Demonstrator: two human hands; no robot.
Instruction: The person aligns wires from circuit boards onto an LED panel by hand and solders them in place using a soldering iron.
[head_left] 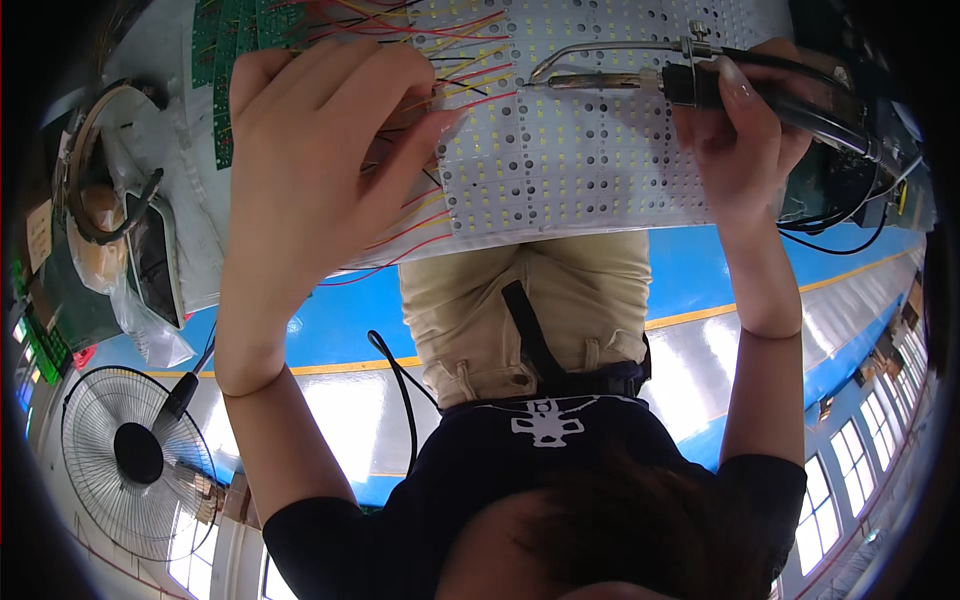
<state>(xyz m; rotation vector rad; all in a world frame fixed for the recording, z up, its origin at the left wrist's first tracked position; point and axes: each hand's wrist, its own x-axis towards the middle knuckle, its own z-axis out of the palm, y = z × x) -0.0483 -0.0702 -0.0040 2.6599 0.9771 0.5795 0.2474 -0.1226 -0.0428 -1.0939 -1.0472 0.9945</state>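
A wide white LED panel point(600, 150) dotted with small yellow chips lies across the bench in front of me. My left hand point(310, 150) rests on its left part, fingers spread and pressing down on a bundle of red and yellow wires point(455, 60). My right hand point(745, 130) grips the black handle of a soldering iron point(640, 80), which has a thin curved metal feed tube on top. Its tip points left and sits over the panel near the wire ends, just right of my left fingertips.
Green circuit boards point(225, 60) lie at the bench's far left. A round ring-shaped holder point(100, 160) and clear plastic bags point(150, 320) sit at the left edge. A standing fan point(135, 460) is low on the left, and a black cable point(400, 380) hangs by my legs.
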